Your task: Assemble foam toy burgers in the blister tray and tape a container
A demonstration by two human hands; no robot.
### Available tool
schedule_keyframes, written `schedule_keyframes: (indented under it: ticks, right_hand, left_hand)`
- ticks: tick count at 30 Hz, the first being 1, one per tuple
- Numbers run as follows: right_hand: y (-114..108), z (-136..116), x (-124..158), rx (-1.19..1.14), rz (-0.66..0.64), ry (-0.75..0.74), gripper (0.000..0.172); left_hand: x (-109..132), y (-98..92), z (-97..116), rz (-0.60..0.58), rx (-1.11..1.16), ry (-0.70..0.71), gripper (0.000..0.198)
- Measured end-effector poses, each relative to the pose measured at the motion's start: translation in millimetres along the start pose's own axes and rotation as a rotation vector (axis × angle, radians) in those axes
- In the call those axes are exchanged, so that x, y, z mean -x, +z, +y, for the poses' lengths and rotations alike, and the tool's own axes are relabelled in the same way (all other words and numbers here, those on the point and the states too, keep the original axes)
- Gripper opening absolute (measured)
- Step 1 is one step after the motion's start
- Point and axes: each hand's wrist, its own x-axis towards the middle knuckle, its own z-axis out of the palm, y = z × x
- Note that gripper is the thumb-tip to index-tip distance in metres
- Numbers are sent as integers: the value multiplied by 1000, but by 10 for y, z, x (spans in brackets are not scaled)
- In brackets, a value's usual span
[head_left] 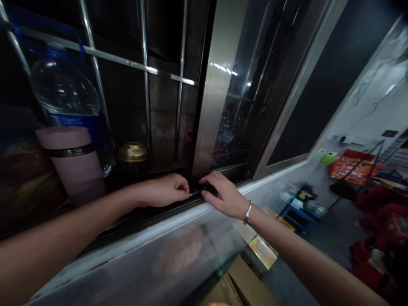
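Note:
Both hands meet at the bottom track of a sliding window (219, 85). My left hand (165, 191) is curled into a loose fist, pinching a thin pale object (195, 194) I cannot make out. My right hand (223, 193), with a bracelet on its wrist, has its fingers bent over a small dark thing on the window sill (178, 221), right at the foot of the metal window frame. What lies under those fingers is hidden.
Behind the window bars (145, 70) stand a pink tumbler (75, 163), a large water bottle (68, 97) and a brass bowl (132, 152). Cardboard boxes (245, 284) lie below. A blue crate (298, 214) and red bags (379, 221) sit on the floor at right.

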Motion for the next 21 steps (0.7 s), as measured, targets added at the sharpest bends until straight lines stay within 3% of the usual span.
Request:
schedule_keyframes:
  ticks: [5,8,10,12,17,19,21]
  right_hand:
    - [2,68,-73,37,-24,-78,15]
    - [-53,82,-89,108,83,-197,14]
    - [-124,57,-40,190,199,-266,15]
    - [-201,3,70,233,304,-292,17]
    - [-279,-103,631,235,360,-204,27]
    - [-260,-30,990,278,339,-161,32]
    - [-247,148,1436,342,303,-130,34]
  left_hand:
    - [9,-51,46,50,70,88,28]
    - [63,-149,52,338,19,223,40]
    - [99,-239,17,600,-169,365,40]
    - [120,-340,-54,774,-431,493,33]
    - [150,-580,-384,1038,-814,593,27]
    - [171,-644,-495,1169,-882,555,28]
    - [160,-698,-451,1255,-966,535,31]
